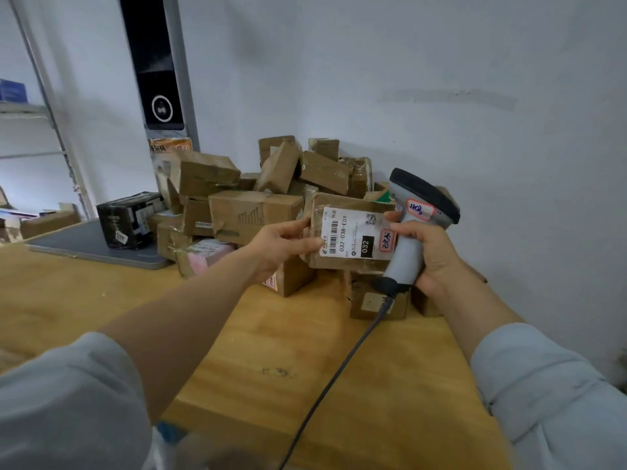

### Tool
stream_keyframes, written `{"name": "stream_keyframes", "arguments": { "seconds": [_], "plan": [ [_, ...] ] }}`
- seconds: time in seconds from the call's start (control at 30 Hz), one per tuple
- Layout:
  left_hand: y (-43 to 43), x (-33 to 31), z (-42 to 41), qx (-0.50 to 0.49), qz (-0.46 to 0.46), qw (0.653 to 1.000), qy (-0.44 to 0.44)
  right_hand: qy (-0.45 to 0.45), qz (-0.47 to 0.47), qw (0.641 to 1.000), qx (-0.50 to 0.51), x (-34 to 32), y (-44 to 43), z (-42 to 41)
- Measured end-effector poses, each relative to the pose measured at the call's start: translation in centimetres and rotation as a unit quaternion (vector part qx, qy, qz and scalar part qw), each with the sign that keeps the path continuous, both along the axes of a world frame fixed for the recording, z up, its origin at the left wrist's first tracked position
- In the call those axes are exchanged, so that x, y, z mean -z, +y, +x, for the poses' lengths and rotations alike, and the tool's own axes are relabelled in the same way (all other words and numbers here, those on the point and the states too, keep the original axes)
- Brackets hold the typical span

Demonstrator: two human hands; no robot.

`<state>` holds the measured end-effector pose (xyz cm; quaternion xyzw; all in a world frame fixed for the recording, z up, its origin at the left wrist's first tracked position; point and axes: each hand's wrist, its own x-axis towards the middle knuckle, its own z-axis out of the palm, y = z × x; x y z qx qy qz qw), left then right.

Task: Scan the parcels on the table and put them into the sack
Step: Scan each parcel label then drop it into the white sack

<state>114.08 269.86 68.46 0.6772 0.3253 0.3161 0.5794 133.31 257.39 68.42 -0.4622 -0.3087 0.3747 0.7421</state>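
Both busy | left hand (pixel 281 244) pinches parcel (pixel 351 232) | right hand (pixel 432 256) grips scanner (pixel 403 259)

A pale grey wall (pixel 407 62) stood behind a yellow wooden table (pixel 271 351), with a faint smudged band on its right part. At the left rose a metal shelf (pixel 30 110); beside it hung a black panel (pixel 152 62) with a round lens. The light was soft and even.

Left arm (pixel 190 300) and right arm (pixel 475 307) reach from the lower corners to mid-frame. The left hand (pixel 281 244) pinches a brown taped cardboard parcel (pixel 353 232); the right hand (pixel 432 254) grips a grey handheld scanner (pixel 405 257).
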Motion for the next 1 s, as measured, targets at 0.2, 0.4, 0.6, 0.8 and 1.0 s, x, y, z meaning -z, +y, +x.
{"name": "stream_keyframes", "arguments": {
  "seconds": [0.2,0.4,0.6,0.8,1.0],
  "plan": [
    [-1.9,-0.3,-7.0,-0.042,-0.029,0.999,-0.012,0.016,-0.015,0.998,-0.055,0.8,-0.4,-6.6],
    [-2.1,-1.9,-14.2,-0.173,0.011,0.985,0.011,-0.136,-0.073,0.987,-0.052,2.3,-0.4,-13.0],
    [-2.3,-2.9,-20.9,-0.256,0.039,0.960,0.102,-0.250,-0.101,0.949,-0.162,3.2,-1.9,-19.9],
    [-2.5,-2.6,-26.2,-0.317,0.057,0.938,0.125,-0.311,-0.104,0.925,-0.191,4.1,-1.1,-24.4],
    [-2.4,-2.2,-29.8,-0.337,0.064,0.927,0.151,-0.364,-0.091,0.906,-0.197,3.8,-0.6,-27.0]
  ]
}}
